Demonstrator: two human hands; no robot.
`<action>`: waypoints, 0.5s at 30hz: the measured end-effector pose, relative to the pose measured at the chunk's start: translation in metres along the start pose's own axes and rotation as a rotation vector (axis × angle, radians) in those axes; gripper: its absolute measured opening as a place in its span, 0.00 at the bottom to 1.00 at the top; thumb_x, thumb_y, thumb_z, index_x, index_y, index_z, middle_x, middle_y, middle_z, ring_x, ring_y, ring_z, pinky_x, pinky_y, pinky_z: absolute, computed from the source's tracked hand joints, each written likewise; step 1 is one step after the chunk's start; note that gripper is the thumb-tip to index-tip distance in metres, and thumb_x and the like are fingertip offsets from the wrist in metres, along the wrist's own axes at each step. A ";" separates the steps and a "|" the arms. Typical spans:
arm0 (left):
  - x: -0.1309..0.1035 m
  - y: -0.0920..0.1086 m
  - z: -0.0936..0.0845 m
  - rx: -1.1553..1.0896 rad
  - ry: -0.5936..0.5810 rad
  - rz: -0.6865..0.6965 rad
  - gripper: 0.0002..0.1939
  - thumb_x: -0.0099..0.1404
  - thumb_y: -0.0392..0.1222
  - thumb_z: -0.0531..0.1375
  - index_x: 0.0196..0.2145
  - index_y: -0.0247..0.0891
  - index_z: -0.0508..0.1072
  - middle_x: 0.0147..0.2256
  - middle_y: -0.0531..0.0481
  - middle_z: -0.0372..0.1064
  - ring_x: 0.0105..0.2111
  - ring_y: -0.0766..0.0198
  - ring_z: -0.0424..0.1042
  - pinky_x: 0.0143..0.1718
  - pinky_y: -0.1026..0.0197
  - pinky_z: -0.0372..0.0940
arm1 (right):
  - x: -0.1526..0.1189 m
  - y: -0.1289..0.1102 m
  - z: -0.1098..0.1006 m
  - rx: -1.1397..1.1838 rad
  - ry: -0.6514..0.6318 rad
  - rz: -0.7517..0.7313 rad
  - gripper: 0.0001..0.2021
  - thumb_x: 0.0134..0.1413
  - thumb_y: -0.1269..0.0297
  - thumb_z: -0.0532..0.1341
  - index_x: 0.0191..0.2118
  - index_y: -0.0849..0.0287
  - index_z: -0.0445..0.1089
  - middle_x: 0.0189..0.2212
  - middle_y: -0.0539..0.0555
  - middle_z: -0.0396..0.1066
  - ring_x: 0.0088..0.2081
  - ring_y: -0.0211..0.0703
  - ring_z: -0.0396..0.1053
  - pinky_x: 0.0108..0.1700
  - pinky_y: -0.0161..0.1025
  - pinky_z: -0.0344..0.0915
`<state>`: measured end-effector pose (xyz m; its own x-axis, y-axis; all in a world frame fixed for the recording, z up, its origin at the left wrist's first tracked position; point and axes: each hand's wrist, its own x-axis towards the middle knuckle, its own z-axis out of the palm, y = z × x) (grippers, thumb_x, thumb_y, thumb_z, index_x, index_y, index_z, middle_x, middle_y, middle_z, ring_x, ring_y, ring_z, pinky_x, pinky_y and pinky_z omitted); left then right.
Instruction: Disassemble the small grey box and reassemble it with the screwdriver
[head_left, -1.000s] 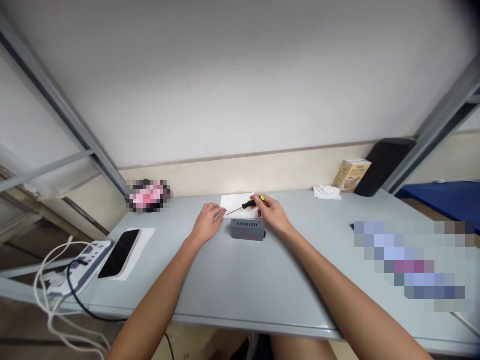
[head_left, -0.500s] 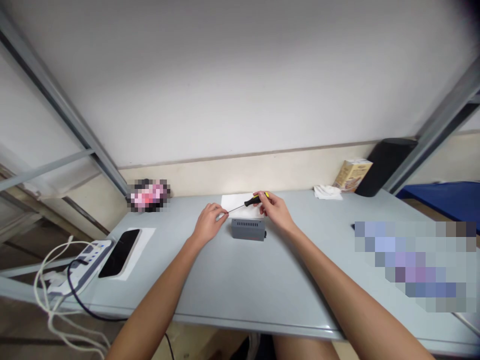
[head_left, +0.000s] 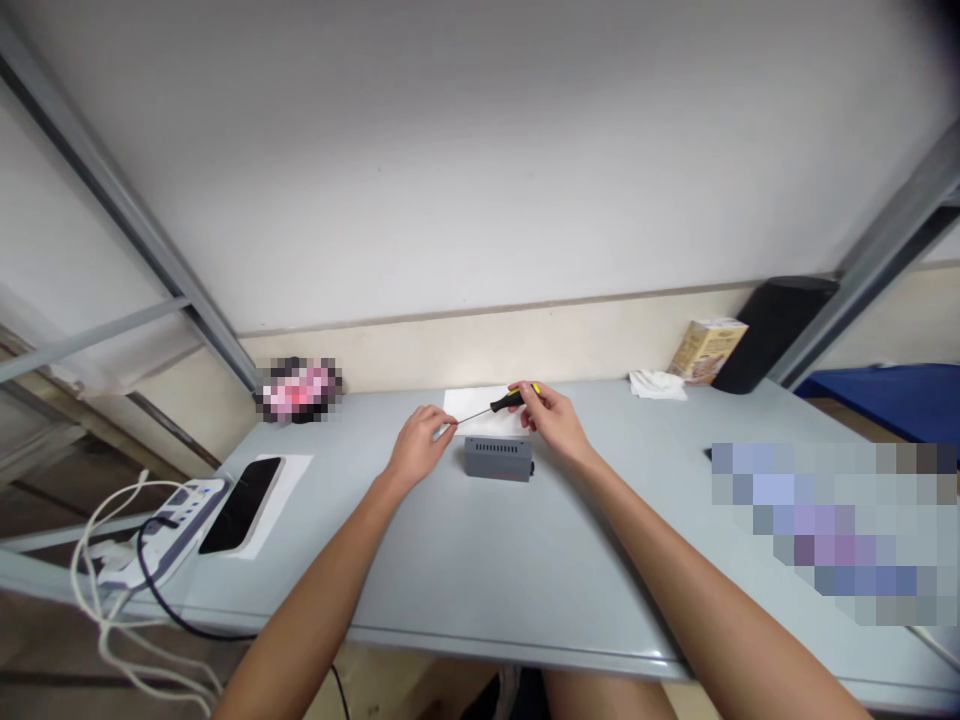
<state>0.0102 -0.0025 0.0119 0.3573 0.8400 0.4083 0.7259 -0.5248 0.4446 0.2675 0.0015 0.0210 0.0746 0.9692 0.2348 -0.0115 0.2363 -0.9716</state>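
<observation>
My right hand (head_left: 553,420) is closed around the black and yellow handle of a screwdriver (head_left: 506,401). Its thin shaft points left and slightly down, toward my left hand (head_left: 424,440). The fingertips of that hand are pinched together at the shaft's tip; anything small between them is too tiny to make out. Just below and between both hands, a grey metal box (head_left: 498,460) with a row of vent slots stands on the table, touched by neither. A white sheet of paper (head_left: 469,403) lies behind the box, under the screwdriver.
On the left of the table (head_left: 480,570) are a smartphone (head_left: 241,505) on paper and a power strip (head_left: 169,535) with tangled cables. Toward the back right stand a yellow carton (head_left: 705,352), a crumpled tissue (head_left: 656,384) and a black cylinder (head_left: 776,335). Blurred items lie at both sides.
The hands and screwdriver keep almost the same pose. The whole view has shifted very slightly.
</observation>
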 end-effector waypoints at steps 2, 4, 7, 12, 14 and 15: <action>0.000 -0.001 0.001 -0.005 0.000 0.009 0.11 0.76 0.43 0.57 0.44 0.42 0.80 0.44 0.45 0.75 0.49 0.53 0.71 0.54 0.50 0.67 | 0.000 0.001 0.000 -0.007 0.004 -0.003 0.31 0.53 0.30 0.62 0.41 0.57 0.79 0.28 0.52 0.76 0.23 0.36 0.64 0.26 0.35 0.60; 0.000 -0.001 0.001 -0.015 -0.002 0.025 0.11 0.76 0.43 0.56 0.44 0.42 0.79 0.44 0.45 0.76 0.49 0.53 0.71 0.55 0.51 0.66 | 0.000 0.001 0.000 -0.008 0.007 -0.008 0.32 0.53 0.29 0.62 0.41 0.57 0.78 0.28 0.52 0.76 0.23 0.35 0.64 0.26 0.35 0.60; 0.000 -0.001 0.001 -0.024 0.005 0.049 0.12 0.77 0.43 0.55 0.45 0.41 0.79 0.44 0.45 0.76 0.48 0.54 0.71 0.54 0.51 0.66 | 0.000 0.000 0.000 -0.004 0.012 -0.016 0.31 0.53 0.30 0.62 0.41 0.57 0.78 0.28 0.52 0.76 0.23 0.35 0.64 0.25 0.34 0.60; 0.001 0.002 -0.001 -0.031 0.017 0.050 0.14 0.79 0.43 0.52 0.45 0.41 0.78 0.43 0.45 0.76 0.47 0.54 0.70 0.52 0.52 0.66 | 0.000 -0.003 0.000 0.019 0.031 -0.020 0.31 0.52 0.30 0.63 0.40 0.57 0.78 0.27 0.52 0.75 0.22 0.34 0.63 0.25 0.34 0.59; 0.000 0.004 -0.002 -0.035 0.016 0.047 0.13 0.79 0.43 0.53 0.45 0.41 0.78 0.43 0.45 0.76 0.47 0.54 0.71 0.52 0.52 0.66 | -0.001 -0.004 0.000 0.023 0.029 -0.023 0.31 0.52 0.30 0.63 0.40 0.57 0.78 0.27 0.52 0.75 0.23 0.35 0.63 0.25 0.34 0.60; 0.000 0.005 -0.002 -0.037 0.015 0.049 0.13 0.78 0.43 0.54 0.44 0.41 0.78 0.43 0.45 0.77 0.47 0.54 0.71 0.52 0.52 0.66 | -0.001 -0.004 0.000 0.023 0.026 -0.024 0.31 0.53 0.30 0.63 0.41 0.57 0.78 0.27 0.52 0.75 0.23 0.35 0.63 0.25 0.34 0.60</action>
<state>0.0126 -0.0050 0.0156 0.3827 0.8111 0.4425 0.6855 -0.5703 0.4526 0.2673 -0.0001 0.0247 0.1007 0.9612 0.2569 -0.0326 0.2613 -0.9647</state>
